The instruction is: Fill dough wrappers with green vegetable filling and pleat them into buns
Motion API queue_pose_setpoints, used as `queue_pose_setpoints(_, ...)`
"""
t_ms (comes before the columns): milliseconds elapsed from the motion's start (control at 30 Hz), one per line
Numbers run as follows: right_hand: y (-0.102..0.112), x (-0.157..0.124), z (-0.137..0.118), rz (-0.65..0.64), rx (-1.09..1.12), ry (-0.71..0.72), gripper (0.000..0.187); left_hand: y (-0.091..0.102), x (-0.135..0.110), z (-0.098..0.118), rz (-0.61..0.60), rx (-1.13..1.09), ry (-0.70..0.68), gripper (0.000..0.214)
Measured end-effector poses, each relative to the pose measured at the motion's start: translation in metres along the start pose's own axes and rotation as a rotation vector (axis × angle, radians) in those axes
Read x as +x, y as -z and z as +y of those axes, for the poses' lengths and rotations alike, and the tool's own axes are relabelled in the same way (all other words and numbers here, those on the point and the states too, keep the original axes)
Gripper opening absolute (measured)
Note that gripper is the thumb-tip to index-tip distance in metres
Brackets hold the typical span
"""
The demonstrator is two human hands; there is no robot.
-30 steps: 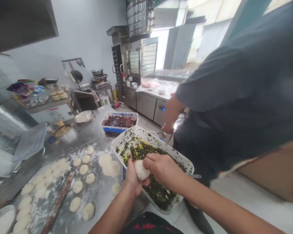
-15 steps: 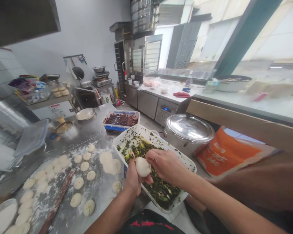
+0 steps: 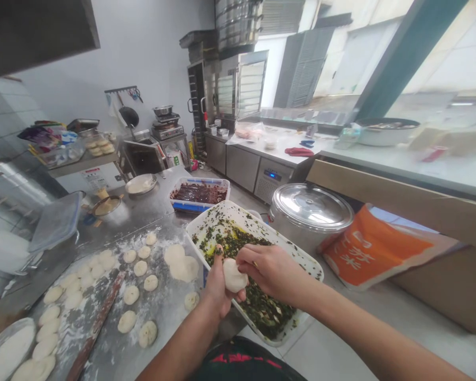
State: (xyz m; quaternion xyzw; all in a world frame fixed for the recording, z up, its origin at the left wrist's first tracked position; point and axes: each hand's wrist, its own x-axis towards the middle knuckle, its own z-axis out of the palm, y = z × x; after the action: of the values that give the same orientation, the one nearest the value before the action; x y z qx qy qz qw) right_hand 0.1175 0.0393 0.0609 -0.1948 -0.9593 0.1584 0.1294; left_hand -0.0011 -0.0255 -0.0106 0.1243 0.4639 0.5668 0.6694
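Head view: left hand cups a dough bun from below, closed round it, right hand pinches its top, both over the green-filling tray, probably so spills drop in, floured discs near on the table.

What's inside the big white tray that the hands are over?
Chopped dark green filling with yellow bits fills the white tray. The left hand and right hand, pinching a dough ball, cover its middle, so what lies under them is hidden.
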Motion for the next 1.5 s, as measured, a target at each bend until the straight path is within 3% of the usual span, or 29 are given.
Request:
queue_pose_setpoints(100, 0.003, 0.001, 0.001, -0.031, 0.02, 0.052, 0.014, 0.002, 0.003, -0.001, 0.0, -0.012, 0.082, 0.056)
queue_pose_setpoints(233, 0.002, 0.002, 0.003, -0.06, 0.018, 0.059, 0.013, 0.003, 0.0, -0.002, -0.061, -0.053, 0.067, 0.055)
queue_pose_setpoints(467, 0.004, 0.002, 0.003, -0.067, 0.048, 0.05, 0.013, 0.003, 0.001, 0.003, -0.008, 0.067, 0.142, 0.061)
queue_pose_setpoints(600, 0.003, 0.002, 0.005, -0.092, 0.008, -0.003, 0.009, 0.006, 0.005, 0.003, -0.07, -0.01, 0.066, 0.059)
queue_pose_setpoints(700, 0.003, 0.001, 0.003, -0.038, 0.028, -0.048, 0.01, 0.002, 0.003, 0.001, -0.064, -0.026, -0.014, 0.053)
queue_pose_setpoints(933, 0.008, -0.003, 0.006, -0.039, 0.042, 0.054, 0.009, -0.005, 0.008, 0.004, 0.026, 0.054, 0.058, 0.058)
queue_pose_setpoints(1300, 0.013, -0.014, 0.021, 0.005, 0.022, 0.007, 0.008, -0.017, 0.009, -0.008, -0.104, -0.019, 0.03, 0.053)
queue_pose_setpoints(1500, 0.015, -0.021, 0.029, 0.002, 0.051, -0.014, 0.011, -0.025, 0.017, -0.013, -0.034, 0.041, 0.116, 0.064)
